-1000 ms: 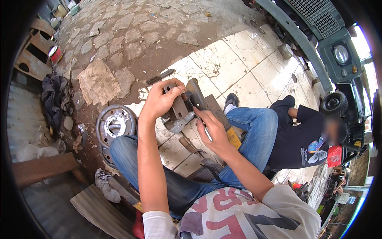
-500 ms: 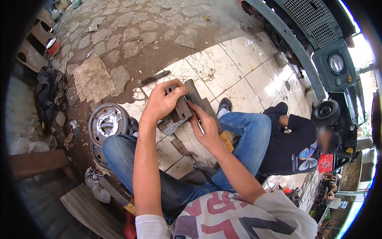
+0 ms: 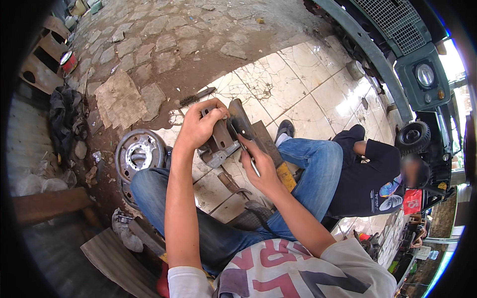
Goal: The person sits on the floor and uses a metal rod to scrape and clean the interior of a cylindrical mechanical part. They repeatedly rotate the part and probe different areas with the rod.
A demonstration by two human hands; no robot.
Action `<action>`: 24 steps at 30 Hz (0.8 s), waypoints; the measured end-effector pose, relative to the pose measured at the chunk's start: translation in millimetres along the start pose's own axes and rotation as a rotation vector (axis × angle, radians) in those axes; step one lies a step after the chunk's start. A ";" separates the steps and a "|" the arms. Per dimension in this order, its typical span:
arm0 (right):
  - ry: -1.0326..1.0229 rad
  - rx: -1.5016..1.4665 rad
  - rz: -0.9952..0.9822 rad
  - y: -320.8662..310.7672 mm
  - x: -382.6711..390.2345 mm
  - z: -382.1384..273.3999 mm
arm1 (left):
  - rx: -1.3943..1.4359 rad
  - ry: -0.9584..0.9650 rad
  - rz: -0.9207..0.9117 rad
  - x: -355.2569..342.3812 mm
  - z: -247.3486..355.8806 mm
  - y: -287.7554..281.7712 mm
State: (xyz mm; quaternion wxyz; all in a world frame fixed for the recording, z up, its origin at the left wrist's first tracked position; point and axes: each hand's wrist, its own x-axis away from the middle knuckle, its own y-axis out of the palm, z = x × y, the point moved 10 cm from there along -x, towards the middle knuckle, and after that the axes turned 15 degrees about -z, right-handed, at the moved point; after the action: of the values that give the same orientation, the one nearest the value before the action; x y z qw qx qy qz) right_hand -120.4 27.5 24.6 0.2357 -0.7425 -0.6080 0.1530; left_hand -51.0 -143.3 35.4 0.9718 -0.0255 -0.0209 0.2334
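Note:
My left hand [image 3: 198, 128] grips a slotted steel bracket [image 3: 222, 137] from above, thumb over its top. My right hand [image 3: 264, 174] holds a thin metal rod [image 3: 256, 169], which points up along the bracket's right side. Beside the bracket, a longer dark steel piece [image 3: 243, 119] rests on a steel beam [image 3: 263, 141] with yellow paint at its near end. A silver metal fitting [image 3: 218, 158] sits under the bracket. A black wire brush [image 3: 191, 99] lies beyond my hands, and a wooden-handled tool [image 3: 226, 181] lies on the tiles below.
At right, another person [image 3: 367, 184] in dark clothes is low on the tiles beside a green vehicle's front [image 3: 417, 79]. Wheel rims [image 3: 133, 141] lie by my left knee. Cardboard [image 3: 119, 97], a red can [image 3: 69, 63] and a wooden plank [image 3: 49, 201] are on the left.
The view has shifted slightly. My right hand and the rod have moved a little along the bracket's side, most recently toward me. My left hand stays on the bracket.

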 end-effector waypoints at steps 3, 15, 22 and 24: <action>0.109 -0.023 -0.072 3.2 32.8 7.7 | 0.002 0.006 -0.036 -5.6 -2.9 -2.6; 0.084 -0.091 0.017 10.0 47.9 20.9 | 0.119 0.043 -0.181 -10.6 15.5 19.5; 0.089 -0.257 0.017 11.2 6.5 12.6 | 0.136 0.017 -0.130 -4.3 9.0 12.0; 0.044 -0.367 0.057 16.6 1.3 13.5 | 0.133 0.004 -0.106 -0.2 6.3 9.0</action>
State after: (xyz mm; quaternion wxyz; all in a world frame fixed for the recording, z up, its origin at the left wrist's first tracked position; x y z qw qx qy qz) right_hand -113.2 28.5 4.4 0.1050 -0.7930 -0.5994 0.0299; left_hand -55.6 -135.2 41.2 0.9824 0.0396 -0.0046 0.1825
